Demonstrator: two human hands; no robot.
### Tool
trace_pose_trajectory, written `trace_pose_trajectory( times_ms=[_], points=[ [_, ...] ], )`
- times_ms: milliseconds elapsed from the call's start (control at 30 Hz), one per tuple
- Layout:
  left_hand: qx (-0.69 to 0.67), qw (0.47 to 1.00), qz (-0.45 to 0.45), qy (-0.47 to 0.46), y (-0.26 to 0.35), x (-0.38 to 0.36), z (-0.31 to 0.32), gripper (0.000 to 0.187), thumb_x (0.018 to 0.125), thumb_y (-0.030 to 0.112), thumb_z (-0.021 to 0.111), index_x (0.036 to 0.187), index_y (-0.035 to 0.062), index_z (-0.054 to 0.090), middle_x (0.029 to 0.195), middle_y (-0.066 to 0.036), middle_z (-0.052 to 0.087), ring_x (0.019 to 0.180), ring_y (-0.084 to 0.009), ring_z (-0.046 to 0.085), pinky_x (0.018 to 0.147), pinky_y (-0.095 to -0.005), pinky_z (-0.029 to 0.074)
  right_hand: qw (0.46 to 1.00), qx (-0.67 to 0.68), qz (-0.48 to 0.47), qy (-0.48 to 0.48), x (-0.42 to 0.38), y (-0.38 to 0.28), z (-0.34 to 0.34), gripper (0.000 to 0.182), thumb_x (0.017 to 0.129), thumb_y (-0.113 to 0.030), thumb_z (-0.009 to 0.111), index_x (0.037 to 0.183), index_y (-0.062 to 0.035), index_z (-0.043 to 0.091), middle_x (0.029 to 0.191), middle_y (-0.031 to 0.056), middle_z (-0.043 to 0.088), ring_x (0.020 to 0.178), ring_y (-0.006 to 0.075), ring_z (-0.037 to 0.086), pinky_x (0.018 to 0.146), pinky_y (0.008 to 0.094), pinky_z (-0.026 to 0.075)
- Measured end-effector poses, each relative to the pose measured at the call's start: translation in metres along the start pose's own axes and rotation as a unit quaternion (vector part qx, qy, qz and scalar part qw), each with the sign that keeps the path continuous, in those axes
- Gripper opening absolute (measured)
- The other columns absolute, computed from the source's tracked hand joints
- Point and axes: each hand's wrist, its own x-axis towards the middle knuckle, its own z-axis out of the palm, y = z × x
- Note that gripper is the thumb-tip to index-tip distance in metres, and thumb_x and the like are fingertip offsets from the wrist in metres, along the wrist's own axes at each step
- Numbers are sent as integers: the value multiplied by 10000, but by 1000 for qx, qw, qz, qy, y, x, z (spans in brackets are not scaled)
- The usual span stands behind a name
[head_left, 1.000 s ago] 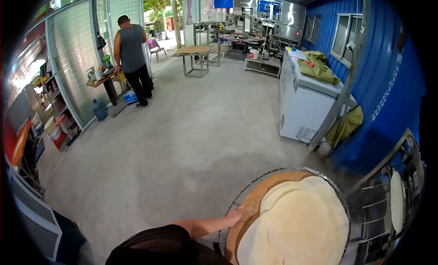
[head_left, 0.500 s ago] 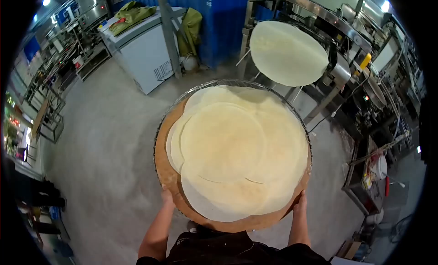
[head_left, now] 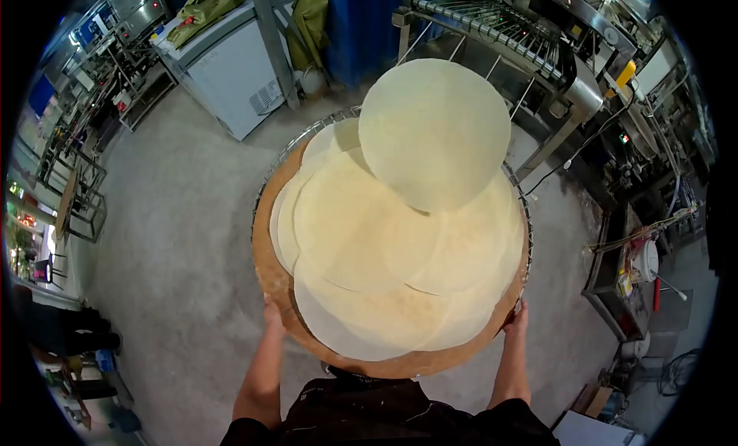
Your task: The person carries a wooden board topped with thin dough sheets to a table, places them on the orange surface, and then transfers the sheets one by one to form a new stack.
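A large round brown tray point(head_left: 269, 254) with a wire-trimmed rim is held level at waist height. My left hand point(head_left: 273, 314) grips its near left edge, and my right hand point(head_left: 519, 320) grips the near right edge. Several thin, pale round sheets point(head_left: 369, 315) lie overlapped on the tray. One more round sheet point(head_left: 436, 131) slopes down from the machine side, its lower edge meeting the pile. The fingers beneath the tray are mostly hidden.
A conveyor machine point(head_left: 492, 31) with a wire belt stands beyond the tray at the right. A white chest freezer point(head_left: 231, 85) is at the upper left, beside a metal post point(head_left: 275, 46). A low metal bench point(head_left: 615, 285) stands at the right.
The round sheet has come off the conveyor's end and moved down and left onto the pile. The tray has shifted slightly, both hands still on it.
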Motion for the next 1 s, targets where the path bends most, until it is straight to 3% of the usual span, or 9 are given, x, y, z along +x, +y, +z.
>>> trace_pose_trajectory(
  times_ms=[133, 233, 333, 433, 533, 633, 733, 833, 1000],
  points=[
    [45, 995, 35, 88, 11, -43, 12, 564, 843, 468, 310, 1183, 20, 360, 1162, -109, 429, 1042, -258, 409, 865, -355, 335, 977, -139, -19, 158, 1, -30, 53, 553, 762, -481, 468, 1136, -74, 440, 1172, 101, 439, 1055, 255, 428, 842, 365, 376],
    [84, 987, 55, 129, -3, -48, 6, 545, 847, 455, 310, 1193, 36, 349, 1156, -110, 432, 1027, -261, 415, 862, -353, 336, 968, -227, -93, 50, 22, -33, 42, 640, 742, -514, 491, 1191, -68, 392, 1224, 113, 381, 1093, 257, 390, 888, 352, 329],
    [60, 990, 103, 82, -41, -25, -26, 541, 846, 450, 317, 1189, 35, 353, 1149, -116, 439, 1019, -259, 434, 864, -348, 340, 980, -195, -28, -9, 67, -48, 7, 691, 730, -533, 501, 1220, -66, 361, 1246, 102, 356, 1117, 248, 362, 918, 345, 288],
    [-25, 997, 70, 21, -56, -33, -51, 484, 849, 421, 320, 1194, 84, 354, 1164, -97, 430, 1054, -257, 419, 886, -397, 340, 972, -228, -48, 19, 77, -60, 22, 655, 723, -531, 508, 1169, -60, 415, 1176, 88, 436, 1088, 238, 393, 900, 361, 313],
    [-244, 955, 65, -154, -48, -81, -46, 486, 834, 421, 320, 1166, 73, 390, 1145, -94, 451, 1023, -263, 451, 885, -396, 351, 958, -269, -58, 77, 68, -55, 61, 645, 735, -512, 501, 1180, -57, 403, 1194, 83, 420, 1091, 239, 389, 904, 359, 313],
    [-336, 935, -13, -112, -29, -110, -38, 475, 799, 401, 340, 1136, 78, 423, 1124, -81, 474, 1004, -257, 467, 883, -376, 357, 951, -279, -94, 92, 59, -51, 77, 660, 762, -489, 475, 1223, -36, 341, 1224, 106, 377, 1093, 242, 380, 903, 355, 310],
    [-314, 943, 62, -87, -28, -118, -43, 452, 758, 375, 370, 1089, 82, 466, 1079, -78, 506, 989, -241, 475, 868, -362, 366, 946, -278, -141, 83, 49, -51, 75, 591, 797, -425, 463, 1203, -6, 367, 1217, 114, 380, 1075, 250, 393, 881, 342, 337],
    [-379, 911, 38, -160, -15, -145, -48, 433, 731, 369, 413, 1049, 86, 494, 1040, -74, 528, 956, -231, 489, 843, -353, 377, 954, -265, -135, 44, -8, -49, 119, 567, 805, -413, 457, 1197, -10, 381, 1211, 110, 391, 1067, 248, 400, 873, 346, 341],
    [-427, 903, 14, -44, -64, -140, -109, 341, 746, 338, 462, 961, 82, 533, 924, -44, 560, 859, -175, 523, 769, -308, 407, 932, -297, -184, -95, -5, -39, 105, 498, 860, -353, 350, 1235, -28, 317, 1243, 114, 349, 1084, 272, 379, 895, 368, 324]
  ],
)
